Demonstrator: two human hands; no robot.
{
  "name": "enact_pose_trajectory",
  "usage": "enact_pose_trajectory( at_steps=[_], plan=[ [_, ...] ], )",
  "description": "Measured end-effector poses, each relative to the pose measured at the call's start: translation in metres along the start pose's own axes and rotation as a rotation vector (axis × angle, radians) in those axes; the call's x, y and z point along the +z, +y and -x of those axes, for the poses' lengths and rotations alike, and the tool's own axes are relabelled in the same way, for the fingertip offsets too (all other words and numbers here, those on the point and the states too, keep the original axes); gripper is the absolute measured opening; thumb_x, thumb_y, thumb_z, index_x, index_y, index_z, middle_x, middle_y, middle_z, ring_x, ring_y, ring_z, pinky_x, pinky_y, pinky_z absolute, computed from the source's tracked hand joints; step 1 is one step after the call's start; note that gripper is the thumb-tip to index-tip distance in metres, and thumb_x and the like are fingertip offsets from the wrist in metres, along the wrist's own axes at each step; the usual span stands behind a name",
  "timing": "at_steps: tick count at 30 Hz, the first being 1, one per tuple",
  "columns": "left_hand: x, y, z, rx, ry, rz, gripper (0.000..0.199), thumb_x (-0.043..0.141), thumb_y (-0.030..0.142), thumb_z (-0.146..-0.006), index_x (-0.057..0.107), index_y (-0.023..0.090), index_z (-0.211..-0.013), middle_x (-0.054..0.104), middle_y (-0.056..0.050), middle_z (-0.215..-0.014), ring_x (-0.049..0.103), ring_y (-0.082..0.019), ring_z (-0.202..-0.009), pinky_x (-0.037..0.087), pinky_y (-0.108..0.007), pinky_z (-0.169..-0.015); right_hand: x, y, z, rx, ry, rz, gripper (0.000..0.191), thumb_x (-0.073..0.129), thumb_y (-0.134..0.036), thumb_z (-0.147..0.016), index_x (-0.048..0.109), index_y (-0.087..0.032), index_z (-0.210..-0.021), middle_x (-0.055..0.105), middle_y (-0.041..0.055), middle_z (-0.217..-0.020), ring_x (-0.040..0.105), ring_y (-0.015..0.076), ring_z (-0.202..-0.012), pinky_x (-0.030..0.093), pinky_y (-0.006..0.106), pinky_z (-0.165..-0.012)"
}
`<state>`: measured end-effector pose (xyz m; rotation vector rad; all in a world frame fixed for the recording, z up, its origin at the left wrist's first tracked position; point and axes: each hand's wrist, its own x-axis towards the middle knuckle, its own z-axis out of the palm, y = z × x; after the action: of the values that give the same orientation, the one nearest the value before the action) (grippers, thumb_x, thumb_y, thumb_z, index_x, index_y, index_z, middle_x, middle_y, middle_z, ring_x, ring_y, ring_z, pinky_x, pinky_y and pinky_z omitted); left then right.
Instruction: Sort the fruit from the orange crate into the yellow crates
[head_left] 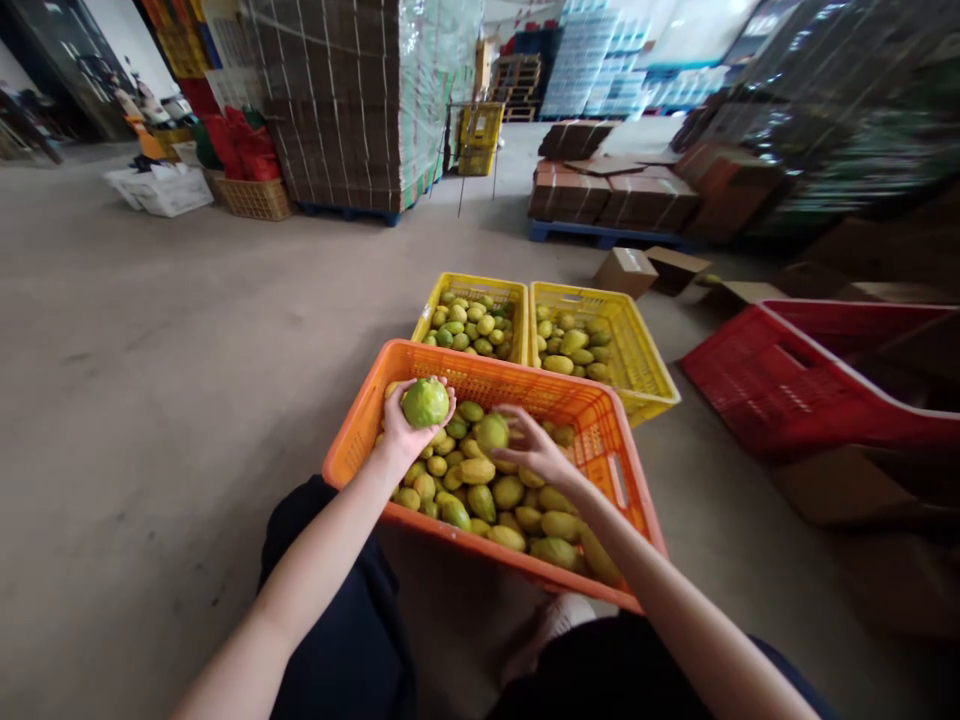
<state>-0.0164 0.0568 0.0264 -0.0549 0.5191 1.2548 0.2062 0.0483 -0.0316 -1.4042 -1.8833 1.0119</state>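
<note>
My left hand [409, 425] is raised over the near left part of an orange plastic crate [480, 370], its fingers curled around a bumpy, shiny green lemon [426, 403]. To its right, my right hand [532, 445] grips a yellow-green lemon [492, 434] between thumb and fingers, just above the pile. Many more yellow and green lemons [480, 470] fill the bottom of the crate, which stands right in front of my knees.
Behind the orange crate stand two yellow crates, the left one [439, 290] and the right one [637, 350], both with lemons. A red crate [731, 380] and cardboard boxes [626, 272] lie to the right. Wrapped pallet stacks [337, 110] stand further back on the concrete floor.
</note>
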Motion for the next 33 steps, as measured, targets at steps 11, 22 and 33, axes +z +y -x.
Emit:
enact_pose_trajectory(
  at_steps=[11,22,33],
  plan=[
    [0.014,-0.043,0.022,0.199,-0.077,-0.201,0.027,0.052,0.032,-0.077,0.069,0.014,-0.068,0.069,-0.007,-0.068,0.069,-0.02,-0.071,0.056,-0.033,-0.076,0.008,-0.059,0.045,-0.194,0.276,-0.541,0.069,0.08,-0.05,-0.065,0.049,-0.024,-0.122,0.061,0.012,-0.127,0.063,0.0284,-0.114,0.054,0.044,-0.093],
    [0.013,-0.049,0.01,0.449,-0.149,-0.271,0.028,0.049,0.03,-0.076,0.07,0.016,-0.063,0.067,-0.005,-0.07,0.065,-0.016,-0.074,0.051,-0.027,-0.075,0.0,-0.064,0.045,-0.355,0.388,-0.005,0.039,0.062,-0.021,-0.082,0.058,-0.021,-0.121,0.066,0.0099,-0.127,0.061,0.0237,-0.12,0.05,0.041,-0.102],
    [0.015,-0.051,0.005,0.364,-0.142,-0.121,0.025,0.05,0.026,-0.077,0.068,0.015,-0.064,0.067,-0.004,-0.07,0.066,-0.014,-0.074,0.051,-0.027,-0.081,0.005,-0.055,0.038,-0.5,0.477,-0.055,0.045,0.066,-0.014,-0.081,0.058,-0.028,-0.123,0.066,0.0078,-0.126,0.063,0.025,-0.117,0.053,0.044,-0.099]
  ],
)
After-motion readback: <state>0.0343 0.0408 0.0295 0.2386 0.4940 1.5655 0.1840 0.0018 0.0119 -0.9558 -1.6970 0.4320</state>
